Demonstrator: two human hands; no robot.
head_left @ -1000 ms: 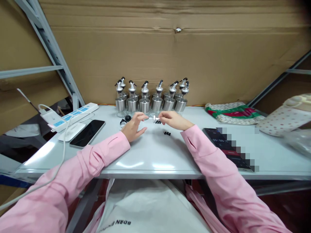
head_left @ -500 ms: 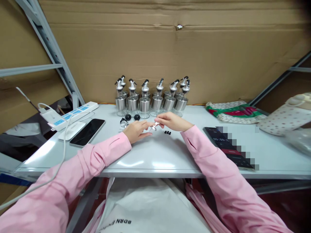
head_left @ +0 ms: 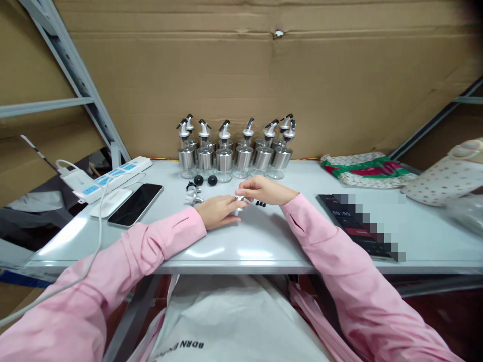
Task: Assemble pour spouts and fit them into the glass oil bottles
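Observation:
A small silver pourer spout (head_left: 237, 212) is held low over the table between my hands, mostly covered by fingers. My left hand (head_left: 217, 211) is closed on it from the left, index finger across it and thumb below. From above, my right hand (head_left: 267, 190) pinches its upper end between thumb and fingertips; whether a smaller piece is in that pinch is hidden. Several tiny black plugs (head_left: 260, 203) lie just under the right hand. Beyond my left hand are loose silver spout parts (head_left: 193, 195) and two black ring-shaped discs (head_left: 212, 180).
Several glass-and-steel bottles with pourer tops (head_left: 224, 161) line the back by the cardboard wall (head_left: 226, 70). At left are a phone (head_left: 136, 205) and a power strip (head_left: 113, 178). Another phone (head_left: 350, 226), a patterned cloth (head_left: 366, 170) and a dotted pouch (head_left: 441, 176) sit right.
Both hands have come closer together around the spout. My right fingertips moved slightly left, my left hand slightly right and down, and the spout is now more covered.

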